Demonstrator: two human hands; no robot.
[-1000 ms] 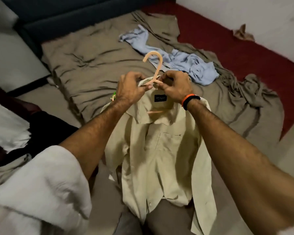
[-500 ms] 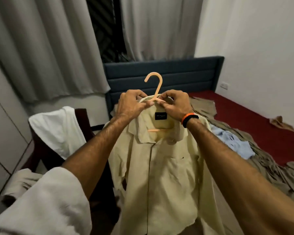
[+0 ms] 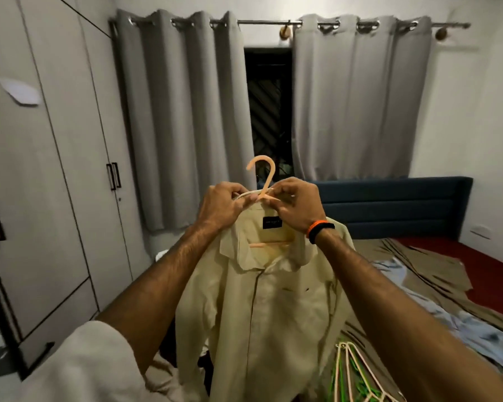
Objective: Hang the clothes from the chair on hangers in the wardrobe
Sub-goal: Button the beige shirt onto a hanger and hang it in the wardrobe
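shirt (image 3: 262, 309) soft, light | both hands pinch collar at hanger (image 3: 262, 181) neck: left (image 3: 221, 208), right (image 3: 298, 206) | you carry by hook

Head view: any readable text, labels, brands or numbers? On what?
Dark neck label inside the collar of the cream shirt: has pale lettering, too small and blurred to read.
Nothing else carries text: none on the hanger, wardrobe doors, curtains or wristband.
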